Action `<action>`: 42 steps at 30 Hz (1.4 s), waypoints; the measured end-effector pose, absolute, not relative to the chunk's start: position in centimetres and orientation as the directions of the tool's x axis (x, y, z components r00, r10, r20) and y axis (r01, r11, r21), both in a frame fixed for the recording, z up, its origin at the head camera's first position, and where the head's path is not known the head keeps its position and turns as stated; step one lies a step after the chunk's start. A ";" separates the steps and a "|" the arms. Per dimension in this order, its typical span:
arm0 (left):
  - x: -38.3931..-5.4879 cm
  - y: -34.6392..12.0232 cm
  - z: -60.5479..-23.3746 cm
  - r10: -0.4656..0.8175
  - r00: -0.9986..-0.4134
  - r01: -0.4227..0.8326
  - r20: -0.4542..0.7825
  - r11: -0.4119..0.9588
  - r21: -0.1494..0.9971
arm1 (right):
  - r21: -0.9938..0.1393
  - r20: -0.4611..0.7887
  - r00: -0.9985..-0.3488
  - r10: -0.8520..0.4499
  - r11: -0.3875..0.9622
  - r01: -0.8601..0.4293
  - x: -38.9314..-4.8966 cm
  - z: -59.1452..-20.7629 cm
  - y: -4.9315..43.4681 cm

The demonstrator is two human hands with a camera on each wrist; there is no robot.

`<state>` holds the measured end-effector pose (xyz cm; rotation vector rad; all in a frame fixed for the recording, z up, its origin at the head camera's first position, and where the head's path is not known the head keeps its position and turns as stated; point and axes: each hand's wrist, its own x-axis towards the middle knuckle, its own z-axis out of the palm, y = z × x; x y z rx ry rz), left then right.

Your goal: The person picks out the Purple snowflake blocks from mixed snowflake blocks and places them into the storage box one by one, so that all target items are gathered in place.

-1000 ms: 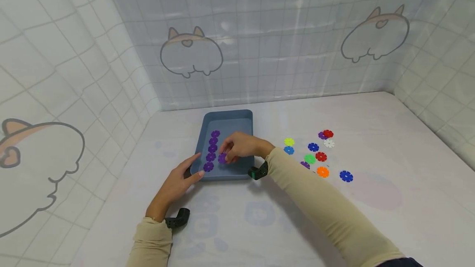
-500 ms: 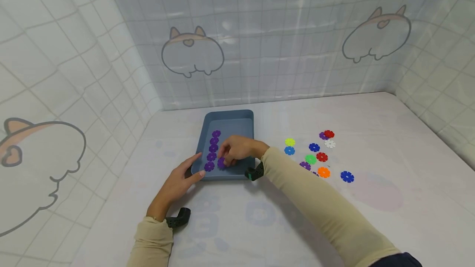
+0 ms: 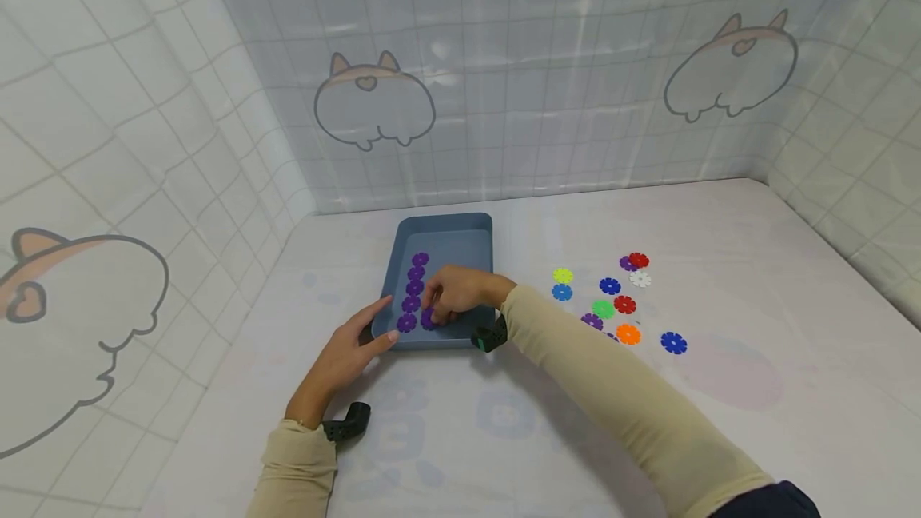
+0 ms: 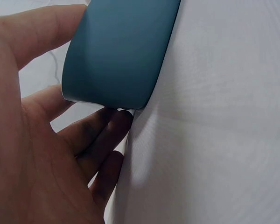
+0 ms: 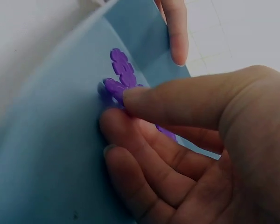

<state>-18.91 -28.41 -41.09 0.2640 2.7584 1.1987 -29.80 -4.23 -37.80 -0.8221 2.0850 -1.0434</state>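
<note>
With the right grip (image 3: 460,292), pinches a purple disc (image 3: 426,320) between thumb and forefinger, with the other fingers bent in, over the near left part of a blue tray (image 3: 460,238). Holds it low inside the tray, partly covered by the fingertips; cannot be told as touching the tray floor or just clear of it. Has, just left of this grip, a row of five purple discs (image 3: 413,288) lying in the tray near its left wall and running from near to far. Shows the pinched disc just to the right of the nearest one in that row. With the left grip (image 3: 344,350), left of and nearer than the right one, touches the tray's near left corner, thumb to the near rim and forefinger to the left rim, in a spread, relaxed pose. Has, well to the right of the right grip, loose discs on the tabletop (image 3: 468,454): yellow disc (image 3: 563,275), light blue disc (image 3: 562,292), green disc (image 3: 603,309), orange disc (image 3: 628,334), white disc (image 3: 639,279), and others in dark blue, red and purple. Wears beige sleeves (image 3: 612,390) behind both grips.
</note>
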 end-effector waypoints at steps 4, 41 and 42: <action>-18.9 -28.4 -41.1 0.210 -0.977 0.112 -0.042 0.666 0.738 | -0.834 -0.294 -0.566 -0.770 0.496 -0.242 -29.9 -37.5 -4.3; -18.9 -28.3 -41.1 0.205 -0.978 0.111 -0.040 0.675 0.729 | -0.777 -0.336 -0.563 -0.755 0.560 -0.288 -30.0 -37.1 -4.7; -18.9 -28.3 -41.2 0.206 -0.978 0.113 -0.039 0.675 0.729 | -0.775 -0.337 -0.563 -0.755 0.562 -0.289 -30.0 -37.1 -4.7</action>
